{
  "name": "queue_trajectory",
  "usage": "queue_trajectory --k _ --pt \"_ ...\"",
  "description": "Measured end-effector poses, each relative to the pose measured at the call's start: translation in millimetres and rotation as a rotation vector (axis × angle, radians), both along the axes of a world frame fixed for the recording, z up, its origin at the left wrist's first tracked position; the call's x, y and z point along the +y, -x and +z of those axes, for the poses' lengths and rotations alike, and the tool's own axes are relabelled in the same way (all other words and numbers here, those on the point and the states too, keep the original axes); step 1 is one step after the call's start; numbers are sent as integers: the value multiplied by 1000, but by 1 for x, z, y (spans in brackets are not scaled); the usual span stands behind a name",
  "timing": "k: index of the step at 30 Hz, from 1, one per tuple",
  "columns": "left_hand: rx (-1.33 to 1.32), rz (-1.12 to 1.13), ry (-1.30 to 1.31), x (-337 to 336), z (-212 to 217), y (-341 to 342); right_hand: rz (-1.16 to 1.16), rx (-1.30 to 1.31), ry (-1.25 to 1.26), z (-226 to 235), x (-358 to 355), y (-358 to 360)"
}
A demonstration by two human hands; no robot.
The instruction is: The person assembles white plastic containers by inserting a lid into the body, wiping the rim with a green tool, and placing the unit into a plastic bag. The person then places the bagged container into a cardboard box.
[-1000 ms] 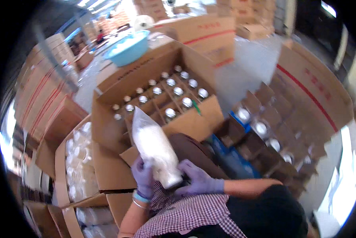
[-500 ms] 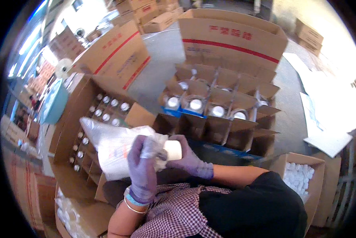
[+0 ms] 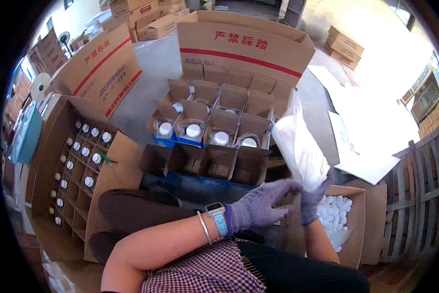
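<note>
My gloved right hand (image 3: 313, 199) is closed around the lower end of a white bottle in a clear plastic bag (image 3: 302, 146). The wrapped bottle stands tilted above the right side of the divided carton, its broad end up; its cap end is hidden in the hand. Beside it, my gloved left hand (image 3: 258, 207) has its fingers stretched apart, fingertips close to the bag's lower end; whether they touch it is unclear. Below the bag, the divided carton (image 3: 205, 171) holds bagged bottles with white caps (image 3: 193, 131) in its middle cells. The nearest row of cells shows no bottles.
At the left stands another partitioned carton (image 3: 109, 195) with several white-topped bottles. A small box (image 3: 359, 219) of white caps (image 3: 333, 212) sits near my right forearm. Tall cartons (image 3: 244, 46) rise behind, and white sheets (image 3: 371, 161) lie at the right by a slatted wooden frame (image 3: 415, 205).
The wrapped bottle has gone from in front of me, held in both hands, to the right, turned broad end up in my right hand. My left hand has let go. The view has shifted right.
</note>
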State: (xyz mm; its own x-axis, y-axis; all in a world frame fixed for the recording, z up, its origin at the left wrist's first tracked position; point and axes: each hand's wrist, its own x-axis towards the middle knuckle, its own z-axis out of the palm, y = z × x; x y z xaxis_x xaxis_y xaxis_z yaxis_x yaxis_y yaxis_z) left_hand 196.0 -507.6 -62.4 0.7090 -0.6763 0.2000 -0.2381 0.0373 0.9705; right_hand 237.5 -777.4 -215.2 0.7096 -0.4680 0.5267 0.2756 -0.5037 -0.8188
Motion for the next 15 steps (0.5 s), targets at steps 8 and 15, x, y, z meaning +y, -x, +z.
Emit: queue_trajectory --k 8,15 --pt "192 173 -180 85 -31 32 -20 549 534 -5 1 -131" --pt "366 816 -25 208 -34 112 245 890 560 -76 -7 -222"
